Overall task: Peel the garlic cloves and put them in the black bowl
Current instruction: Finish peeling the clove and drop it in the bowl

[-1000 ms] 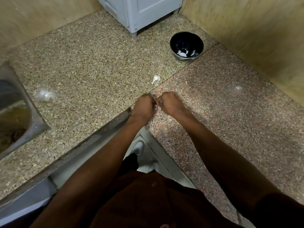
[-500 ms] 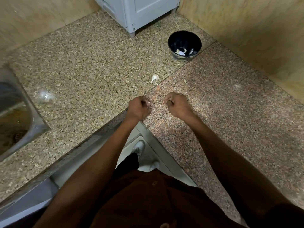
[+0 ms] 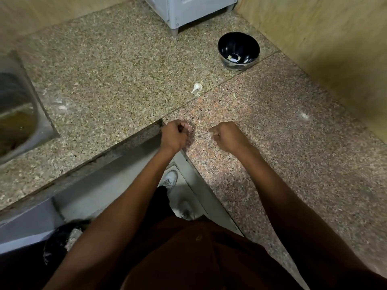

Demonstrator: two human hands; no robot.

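The black bowl (image 3: pixel 225 41) stands at the back right of the stone counter, with a few pale peeled cloves at its bottom. One unpeeled garlic clove (image 3: pixel 197 87) lies on the counter between the bowl and my hands. My left hand (image 3: pixel 174 136) is curled at the counter's inner corner and pinches a pale garlic clove (image 3: pixel 189 128) at its fingertips. My right hand (image 3: pixel 229 137) is a short gap to its right, fingers curled, with a small pale bit of garlic skin (image 3: pixel 210 134) at the thumb tip. Both hands are low over the counter.
A steel sink (image 3: pixel 18 114) is set in the counter at the far left. A grey cabinet (image 3: pixel 188 9) stands at the back, and tan walls close the right side. Small skin scraps (image 3: pixel 235 95) lie on the counter. A dark bin (image 3: pixel 60 239) sits on the floor below.
My hands were joined on the clove a second ago. They have pulled apart sideways and moved slightly toward me. The bowl and the loose clove have not moved.
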